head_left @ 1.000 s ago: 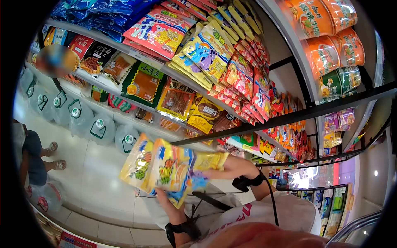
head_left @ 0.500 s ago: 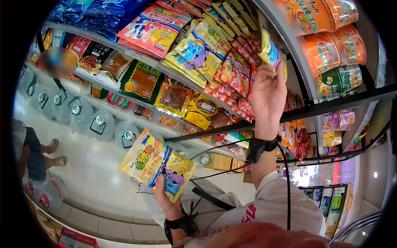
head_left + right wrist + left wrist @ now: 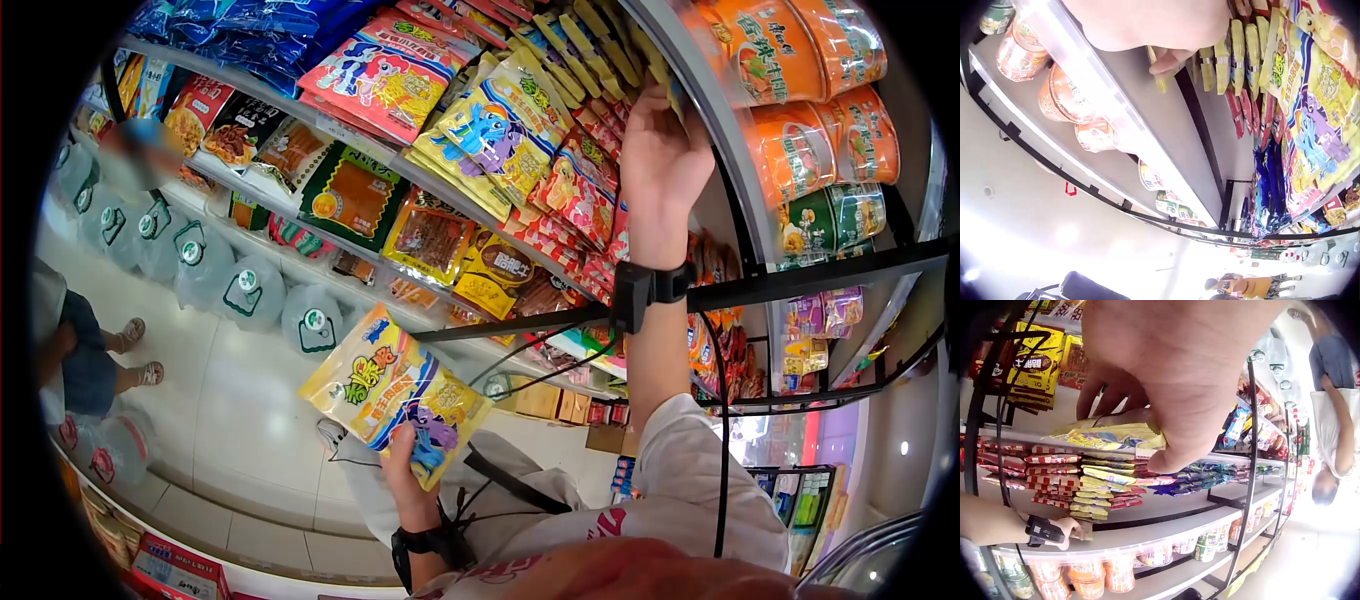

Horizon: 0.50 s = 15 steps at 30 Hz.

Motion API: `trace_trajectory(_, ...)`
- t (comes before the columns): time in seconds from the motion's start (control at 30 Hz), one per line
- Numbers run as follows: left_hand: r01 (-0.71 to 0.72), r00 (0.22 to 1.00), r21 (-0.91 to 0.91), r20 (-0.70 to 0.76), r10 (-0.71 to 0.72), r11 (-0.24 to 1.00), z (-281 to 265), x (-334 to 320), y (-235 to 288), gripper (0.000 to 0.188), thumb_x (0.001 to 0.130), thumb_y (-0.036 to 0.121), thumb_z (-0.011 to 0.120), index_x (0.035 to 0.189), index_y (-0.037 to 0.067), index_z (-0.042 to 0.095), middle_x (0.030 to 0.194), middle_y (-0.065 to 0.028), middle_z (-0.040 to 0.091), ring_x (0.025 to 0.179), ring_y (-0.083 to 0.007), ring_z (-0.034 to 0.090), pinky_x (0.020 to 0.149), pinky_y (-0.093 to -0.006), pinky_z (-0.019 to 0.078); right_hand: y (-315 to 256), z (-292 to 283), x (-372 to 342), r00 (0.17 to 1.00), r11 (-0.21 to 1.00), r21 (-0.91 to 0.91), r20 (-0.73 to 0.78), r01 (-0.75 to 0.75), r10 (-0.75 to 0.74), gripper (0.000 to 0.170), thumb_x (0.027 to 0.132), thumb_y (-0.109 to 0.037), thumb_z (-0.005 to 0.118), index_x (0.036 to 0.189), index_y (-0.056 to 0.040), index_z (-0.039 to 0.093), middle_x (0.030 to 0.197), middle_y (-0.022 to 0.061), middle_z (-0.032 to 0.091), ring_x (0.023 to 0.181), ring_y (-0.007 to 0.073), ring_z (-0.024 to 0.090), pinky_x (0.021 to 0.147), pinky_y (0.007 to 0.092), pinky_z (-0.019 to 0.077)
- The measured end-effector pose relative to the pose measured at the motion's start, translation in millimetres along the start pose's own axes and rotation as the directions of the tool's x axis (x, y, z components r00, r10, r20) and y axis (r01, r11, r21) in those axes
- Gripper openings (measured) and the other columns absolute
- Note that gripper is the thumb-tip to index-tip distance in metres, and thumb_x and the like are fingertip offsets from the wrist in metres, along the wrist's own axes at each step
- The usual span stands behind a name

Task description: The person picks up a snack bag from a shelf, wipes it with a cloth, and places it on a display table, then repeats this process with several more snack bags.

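Yellow pkt [image 3: 425, 385] held low in L grip [image 3: 408, 480], well apart from pkt row [image 3: 572, 68]; 2nd pkt [image 3: 1160, 82] pinched by R grip [image 3: 667, 155], now carried in to row's end vs. a moment ago; placing judged underway, L pkt yet to be dealt w/.

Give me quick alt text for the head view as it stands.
A person's left hand holds a yellow snack bag while the right hand holds a second yellow bag, partly hidden, beside shelved red bags. Orange tubs stand at the picture's right, large clear bottles at its left.
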<state>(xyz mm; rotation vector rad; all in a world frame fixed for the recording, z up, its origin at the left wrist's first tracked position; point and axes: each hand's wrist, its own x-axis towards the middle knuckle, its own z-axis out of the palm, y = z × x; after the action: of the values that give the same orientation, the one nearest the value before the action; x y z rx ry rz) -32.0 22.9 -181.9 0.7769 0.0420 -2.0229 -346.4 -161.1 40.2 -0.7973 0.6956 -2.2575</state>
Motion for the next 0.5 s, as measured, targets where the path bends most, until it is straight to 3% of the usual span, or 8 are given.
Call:
trace_trajectory(0.1, 0.003, 1.000, 0.016, 0.004, -0.003, 1.000, 1.1, 1.1, -1.1, 0.048, 0.094, 0.021, 0.062, 0.134, -0.001, 0.050, 0.124, -0.0132, 0.064, 0.114, -0.0243, 0.064, 0.101, -0.0393, 0.0491, 7.7, 13.1, 8.7, 1.000, 0.998, -0.056, -0.028, 0.004, -0.005, 0.028, 0.101, -0.013, 0.052, 0.120, 0.0070, 0.053, 0.111, 0.0184, 0.056, 0.095, 0.0265, 0.056, 0.087, 0.0351, 0.0536)
trace_trajectory(0.2, -0.008, 1.000, 0.014, -0.013, 0.008, 1.000, 8.7, 4.0, -3.0, 0.049, 0.093, 0.022, 0.063, 0.134, -0.001, 0.050, 0.123, -0.0131, 0.064, 0.113, -0.0242, 0.064, 0.100, -0.0389, 0.0493, 8.8, -0.9, 15.5, 0.975, 0.967, -0.254, -0.220, -0.030, -0.028, 0.019, 0.101, -0.010, 0.053, 0.113, 0.0037, 0.055, 0.106, 0.0151, 0.058, 0.093, 0.0253, 0.057, 0.085, 0.0355, 0.0537)
trace_trajectory(0.3, 0.007, 1.000, 0.012, -0.025, -0.007, 1.000, 13.2, 3.6, -2.4, 0.049, 0.093, 0.022, 0.063, 0.133, -0.002, 0.051, 0.123, -0.0133, 0.065, 0.112, -0.0241, 0.064, 0.100, -0.0390, 0.0493, 0.0, -27.7, 23.7, 0.963, 0.963, -0.257, -0.269, -0.085, 0.013, 0.012, 0.101, -0.008, 0.053, 0.108, 0.0010, 0.056, 0.104, 0.0121, 0.059, 0.091, 0.0234, 0.058, 0.082, 0.0355, 0.0541)
trace_trajectory(0.33, 0.016, 0.999, 0.014, -0.038, -0.015, 1.000, 15.2, 3.7, -1.9, 0.049, 0.092, 0.023, 0.064, 0.133, -0.002, 0.051, 0.123, -0.0134, 0.064, 0.112, -0.0241, 0.064, 0.100, -0.0391, 0.0494, -2.2, -34.0, 22.2, 0.979, 0.975, -0.212, -0.204, -0.072, 0.028, 0.015, 0.101, -0.006, 0.054, 0.114, 0.0011, 0.058, 0.101, 0.0106, 0.060, 0.087, 0.0207, 0.057, 0.076, 0.0330, 0.0534)
trace_trajectory(0.43, 0.032, 0.999, 0.008, -0.038, -0.031, 0.999, 12.5, 7.6, -3.4, 0.049, 0.092, 0.022, 0.064, 0.133, -0.002, 0.051, 0.123, -0.0138, 0.064, 0.111, -0.0245, 0.065, 0.100, -0.0392, 0.0500, 6.0, -21.2, 24.1, 0.954, 0.933, -0.329, -0.203, 0.145, -0.220, 0.022, 0.101, -0.005, 0.056, 0.121, 0.0014, 0.059, 0.107, 0.0122, 0.062, 0.094, 0.0229, 0.061, 0.081, 0.0310, 0.0561)
trace_trajectory(0.5, 0.027, 0.999, 0.002, -0.035, -0.027, 1.000, 14.1, 9.8, -3.8, 0.048, 0.092, 0.022, 0.064, 0.132, -0.002, 0.051, 0.122, -0.0139, 0.065, 0.111, -0.0247, 0.065, 0.099, -0.0392, 0.0506, 11.3, -6.8, 26.4, 0.959, 0.930, -0.292, -0.105, 0.225, -0.264, 0.026, 0.100, -0.004, 0.056, 0.125, 0.0029, 0.057, 0.115, 0.0144, 0.061, 0.104, 0.0268, 0.062, 0.092, 0.0328, 0.0569)
